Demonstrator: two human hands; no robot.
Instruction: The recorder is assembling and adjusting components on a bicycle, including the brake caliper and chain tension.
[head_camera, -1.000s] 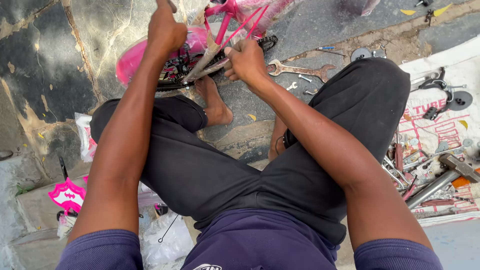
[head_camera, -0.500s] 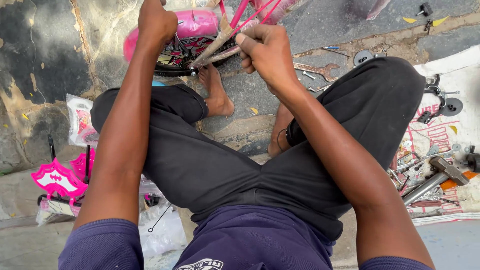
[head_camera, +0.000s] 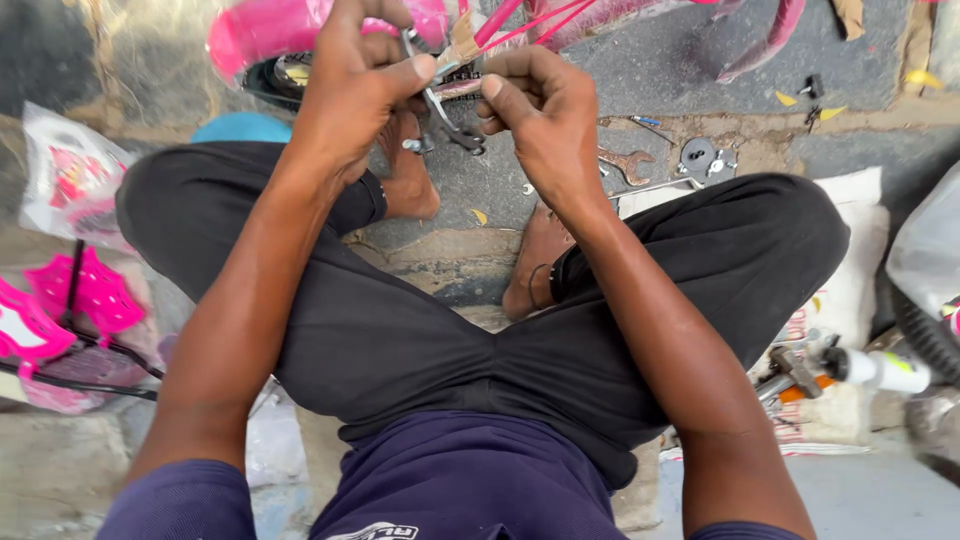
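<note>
Your left hand (head_camera: 350, 90) is closed on the pliers (head_camera: 440, 105) at top centre. Your right hand (head_camera: 535, 115) pinches the pink bicycle's (head_camera: 290, 30) part; steady it and squeeze squarely.

Pink bike frame (head_camera: 640, 15) cut off at top edge; left hand (head_camera: 350, 90) hides part of the pliers (head_camera: 445, 115).

you have one view only, from a camera on your head, tilted steeply down over your own lap as you sit cross-legged on the paved ground (head_camera: 690, 70). it sits close: your arms run up from the bottom edge at 7 and 5 o'clock, and your left hand (head_camera: 350, 90) and right hand (head_camera: 535, 110) meet near 12 o'clock, just under the top edge. the ground fills the far rim from 9 round to 3 o'clock. no second view shares this scene.
</note>
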